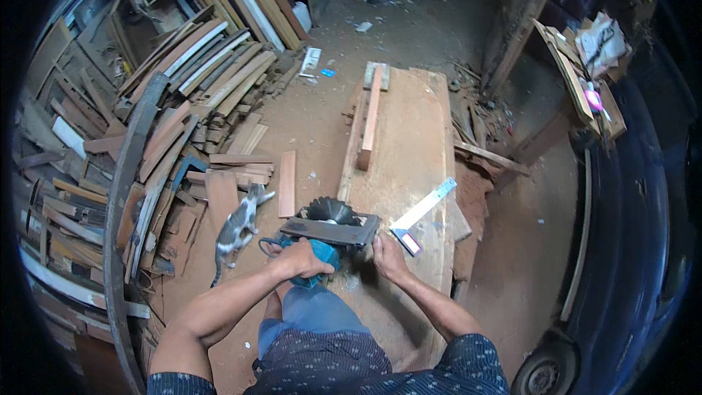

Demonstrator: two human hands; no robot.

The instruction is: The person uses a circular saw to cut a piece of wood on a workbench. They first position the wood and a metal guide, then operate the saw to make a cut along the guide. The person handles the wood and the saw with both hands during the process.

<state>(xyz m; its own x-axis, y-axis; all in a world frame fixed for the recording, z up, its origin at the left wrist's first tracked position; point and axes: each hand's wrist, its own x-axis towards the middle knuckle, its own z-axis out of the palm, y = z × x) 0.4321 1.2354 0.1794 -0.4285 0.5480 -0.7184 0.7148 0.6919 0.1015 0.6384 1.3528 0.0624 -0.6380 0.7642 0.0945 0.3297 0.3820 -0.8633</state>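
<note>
A teal circular saw (pixel 316 263) is turned over, its dark base plate (pixel 322 231) facing up and its toothed blade (pixel 329 208) exposed. My left hand (pixel 296 256) is wrapped on the teal body, with the cord looping beside it. My right hand (pixel 384 252) grips the right end of the base plate. A metal try square (pixel 424 208) lies diagonally on the wooden workbench (pixel 409 124), just right of the saw. Farther along the bench, a long squared wood piece (pixel 369 121) rests lengthwise near its left edge.
A cat (pixel 238 223) is on the floor to my left, beside loose boards and a large lumber pile (pixel 190 88). A long dark beam (pixel 124 197) runs past it. At right stand a dark blue vehicle (pixel 625 263), wooden posts and a cluttered shelf (pixel 585 95).
</note>
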